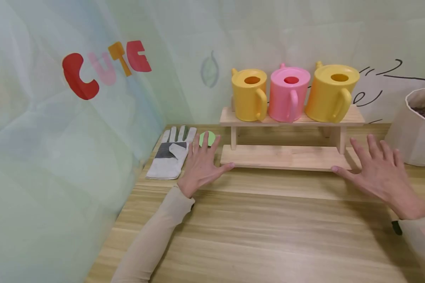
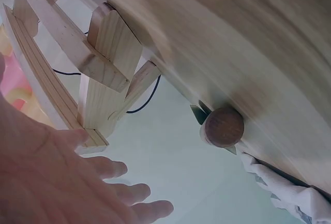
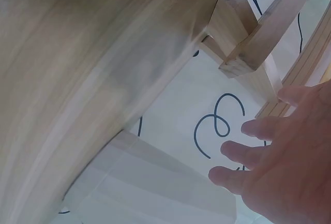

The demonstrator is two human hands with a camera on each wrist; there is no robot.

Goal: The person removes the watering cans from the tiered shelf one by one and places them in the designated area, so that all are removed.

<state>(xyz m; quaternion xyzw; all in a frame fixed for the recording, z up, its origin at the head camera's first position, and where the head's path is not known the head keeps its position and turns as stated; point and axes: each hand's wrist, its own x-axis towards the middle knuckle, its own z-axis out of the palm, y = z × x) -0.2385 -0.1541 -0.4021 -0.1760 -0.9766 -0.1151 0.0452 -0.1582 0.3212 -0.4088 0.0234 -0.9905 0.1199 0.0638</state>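
Between both hands sits the wooden rack, bearing 3 cans. Left hand, fingers spread flat, thumb touching the rack's left corner; glove just left of it. Right hand, spread too, thumb at the right corner; pot beyond.

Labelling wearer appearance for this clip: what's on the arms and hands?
Both hands are bare: the left hand and right hand show no gloves or rings. Each arm wears a thin, close-fitting, pale beige sleeve ending at the wrist. A small dark patch sits at the right cuff.
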